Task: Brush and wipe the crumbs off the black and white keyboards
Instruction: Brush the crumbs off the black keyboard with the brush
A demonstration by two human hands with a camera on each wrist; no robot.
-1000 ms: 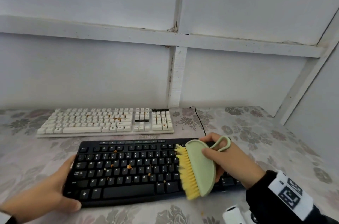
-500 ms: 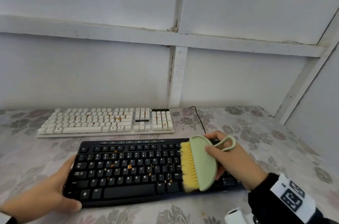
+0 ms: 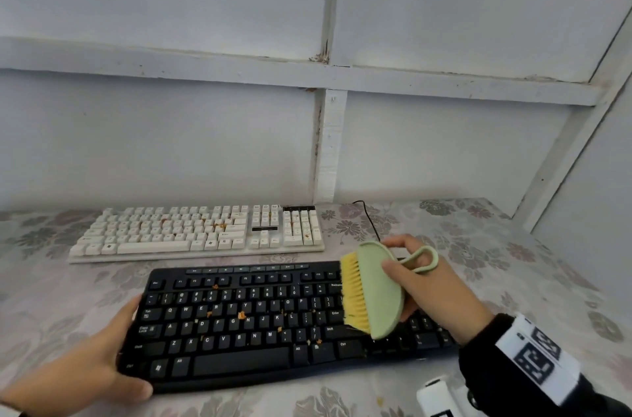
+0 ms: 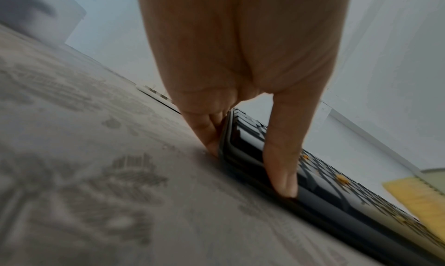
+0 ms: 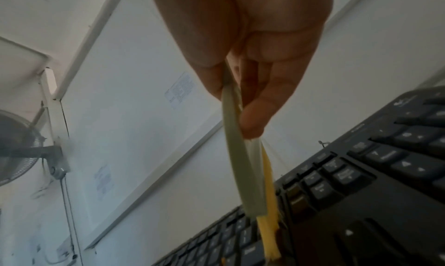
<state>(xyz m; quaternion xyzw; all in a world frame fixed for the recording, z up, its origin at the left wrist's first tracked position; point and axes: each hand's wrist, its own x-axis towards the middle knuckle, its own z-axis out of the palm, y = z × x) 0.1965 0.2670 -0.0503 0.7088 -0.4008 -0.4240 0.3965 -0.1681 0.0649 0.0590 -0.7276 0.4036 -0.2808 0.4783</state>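
The black keyboard (image 3: 260, 324) lies nearest me, with orange crumbs (image 3: 241, 315) scattered over its letter keys. My left hand (image 3: 119, 348) grips its left end, thumb (image 4: 281, 165) on the front corner and fingers along the side. My right hand (image 3: 403, 274) holds a pale green brush (image 3: 376, 290) with yellow bristles (image 3: 354, 293). The bristles point left and stand over the keys around Enter. Behind the black keyboard lies the white keyboard (image 3: 195, 232), which also carries crumbs (image 3: 219, 226). The right wrist view shows the brush (image 5: 243, 165) edge-on above the black keyboard (image 5: 361, 175).
A flowered cloth (image 3: 513, 262) covers the table. A black cable (image 3: 367, 221) runs back to the white panelled wall. Part of a white device (image 3: 436, 396) shows at the bottom right. A fan (image 5: 14, 146) hangs on the wall.
My right hand has carried the brush a little to the right and toward the far edge of the black keyboard. The left hand and both keyboards have stayed put.
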